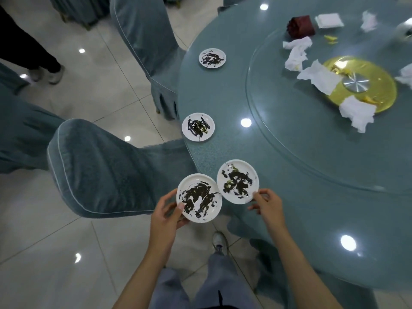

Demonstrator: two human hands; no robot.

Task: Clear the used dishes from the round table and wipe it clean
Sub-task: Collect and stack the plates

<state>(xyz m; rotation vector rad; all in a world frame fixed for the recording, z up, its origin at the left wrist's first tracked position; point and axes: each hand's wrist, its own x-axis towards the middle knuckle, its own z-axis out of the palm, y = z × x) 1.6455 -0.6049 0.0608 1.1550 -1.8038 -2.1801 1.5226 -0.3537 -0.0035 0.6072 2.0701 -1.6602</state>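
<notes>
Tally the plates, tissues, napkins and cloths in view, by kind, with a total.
Dirty white plates: 4
Crumpled white tissues: 5
Flat white napkin stack: 1
Dark red folded cloth: 1
Total: 11

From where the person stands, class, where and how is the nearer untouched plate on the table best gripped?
Pinch the plate by its clean left rim, thumb above, fingers below, coming from the left: it lies flat at the table edge, its middle smeared.
</notes>
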